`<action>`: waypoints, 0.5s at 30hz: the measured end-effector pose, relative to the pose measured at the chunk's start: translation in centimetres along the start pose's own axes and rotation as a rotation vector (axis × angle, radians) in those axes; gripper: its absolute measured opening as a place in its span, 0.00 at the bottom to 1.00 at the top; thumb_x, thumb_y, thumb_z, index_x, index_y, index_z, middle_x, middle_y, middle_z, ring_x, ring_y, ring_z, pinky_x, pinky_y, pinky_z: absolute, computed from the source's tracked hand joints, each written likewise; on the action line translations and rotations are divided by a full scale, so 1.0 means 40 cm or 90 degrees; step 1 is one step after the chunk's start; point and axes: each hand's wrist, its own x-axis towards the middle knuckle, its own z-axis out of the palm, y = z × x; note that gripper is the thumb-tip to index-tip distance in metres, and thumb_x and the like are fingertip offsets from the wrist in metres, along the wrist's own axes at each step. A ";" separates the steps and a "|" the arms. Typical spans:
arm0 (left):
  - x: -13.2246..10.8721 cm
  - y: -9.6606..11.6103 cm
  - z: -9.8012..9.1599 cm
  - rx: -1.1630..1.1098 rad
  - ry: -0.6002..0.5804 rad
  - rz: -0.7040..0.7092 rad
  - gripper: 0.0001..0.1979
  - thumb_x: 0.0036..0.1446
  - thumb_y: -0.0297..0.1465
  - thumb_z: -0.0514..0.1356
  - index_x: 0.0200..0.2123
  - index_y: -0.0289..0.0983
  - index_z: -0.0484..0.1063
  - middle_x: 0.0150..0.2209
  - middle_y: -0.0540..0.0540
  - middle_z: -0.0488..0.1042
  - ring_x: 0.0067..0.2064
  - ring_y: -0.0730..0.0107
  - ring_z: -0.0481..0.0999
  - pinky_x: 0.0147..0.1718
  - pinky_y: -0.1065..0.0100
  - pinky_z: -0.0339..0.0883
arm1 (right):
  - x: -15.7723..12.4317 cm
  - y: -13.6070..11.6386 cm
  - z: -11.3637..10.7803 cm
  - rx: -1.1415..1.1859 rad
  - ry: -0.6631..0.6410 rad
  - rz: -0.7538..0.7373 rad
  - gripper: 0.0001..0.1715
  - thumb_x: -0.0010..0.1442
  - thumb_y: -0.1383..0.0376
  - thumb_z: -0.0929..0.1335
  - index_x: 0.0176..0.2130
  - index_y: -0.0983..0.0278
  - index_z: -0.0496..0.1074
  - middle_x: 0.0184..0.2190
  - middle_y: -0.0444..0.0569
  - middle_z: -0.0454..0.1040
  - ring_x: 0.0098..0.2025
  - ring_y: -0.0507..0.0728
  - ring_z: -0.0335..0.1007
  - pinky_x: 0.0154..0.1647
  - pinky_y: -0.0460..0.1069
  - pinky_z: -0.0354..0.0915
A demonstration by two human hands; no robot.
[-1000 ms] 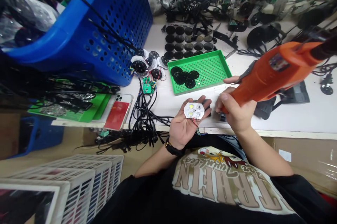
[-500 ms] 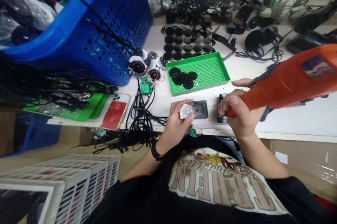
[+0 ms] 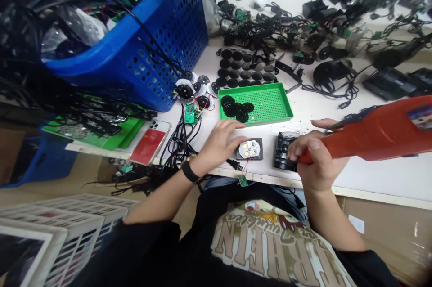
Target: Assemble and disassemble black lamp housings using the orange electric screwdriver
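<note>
A white LED disc [image 3: 249, 149] with several yellow spots lies on a small dark square fixture [image 3: 258, 156]. Red wires run from it to a little green circuit board [image 3: 243, 181] hanging at the table's front edge. Just left of and above the disc, my left hand [image 3: 219, 143] has its fingers apart and holds nothing. My right hand [image 3: 315, 156] is wrapped round the narrow end of an orange power tool [image 3: 381, 129]. Beside its fingertips stands a black ribbed part [image 3: 282, 150]; whether they touch it I cannot tell.
A green perforated tray [image 3: 270, 102] with black discs and small screws lies beyond my hands. At the left stand a blue basket [image 3: 151, 48] and a red-backed phone [image 3: 147, 145]. Black cables [image 3: 178, 138] trail over the front edge. Cluttered parts fill the back.
My left hand has let go of the LED disc, which now lies on the square fixture with its yellow spots facing up. The whole view has shifted, showing more of the back.
</note>
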 end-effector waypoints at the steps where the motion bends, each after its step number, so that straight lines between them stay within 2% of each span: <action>1: 0.042 -0.008 -0.022 0.047 -0.011 0.000 0.13 0.67 0.39 0.63 0.50 0.40 0.77 0.51 0.41 0.80 0.56 0.53 0.76 0.59 0.49 0.68 | 0.001 0.002 0.003 0.006 -0.002 0.000 0.15 0.60 0.60 0.75 0.45 0.59 0.71 0.19 0.34 0.70 0.14 0.49 0.63 0.16 0.47 0.64; 4: 0.184 -0.034 -0.050 0.162 -0.081 -0.053 0.09 0.64 0.36 0.66 0.44 0.38 0.78 0.47 0.41 0.81 0.53 0.51 0.74 0.57 0.50 0.66 | 0.003 0.010 0.017 0.015 -0.005 0.006 0.17 0.60 0.59 0.76 0.46 0.58 0.71 0.18 0.34 0.69 0.14 0.50 0.63 0.16 0.47 0.63; 6: 0.267 -0.057 -0.036 0.202 -0.159 -0.128 0.14 0.59 0.36 0.70 0.45 0.36 0.77 0.46 0.40 0.80 0.52 0.50 0.74 0.56 0.51 0.65 | 0.001 0.013 0.022 0.016 -0.007 0.019 0.18 0.59 0.59 0.76 0.47 0.58 0.71 0.19 0.34 0.69 0.15 0.50 0.64 0.16 0.47 0.63; 8: 0.323 -0.080 -0.008 0.212 -0.174 -0.155 0.21 0.50 0.37 0.76 0.43 0.35 0.76 0.46 0.38 0.79 0.53 0.47 0.73 0.55 0.51 0.65 | -0.001 0.010 0.019 0.005 -0.013 0.033 0.19 0.59 0.59 0.76 0.47 0.58 0.71 0.19 0.35 0.70 0.15 0.51 0.64 0.17 0.47 0.63; 11: 0.360 -0.107 0.030 0.205 -0.185 -0.174 0.26 0.41 0.37 0.80 0.40 0.35 0.74 0.47 0.37 0.78 0.53 0.44 0.73 0.53 0.52 0.65 | 0.000 0.001 0.004 -0.033 -0.015 0.035 0.19 0.59 0.59 0.76 0.47 0.58 0.71 0.19 0.35 0.71 0.16 0.51 0.65 0.18 0.48 0.65; 15: 0.366 -0.120 0.039 0.168 -0.204 -0.183 0.25 0.39 0.36 0.80 0.37 0.35 0.73 0.44 0.37 0.79 0.48 0.47 0.75 0.49 0.54 0.67 | 0.009 -0.007 -0.006 -0.045 0.001 0.023 0.18 0.59 0.58 0.76 0.46 0.58 0.70 0.17 0.34 0.70 0.14 0.51 0.65 0.16 0.47 0.64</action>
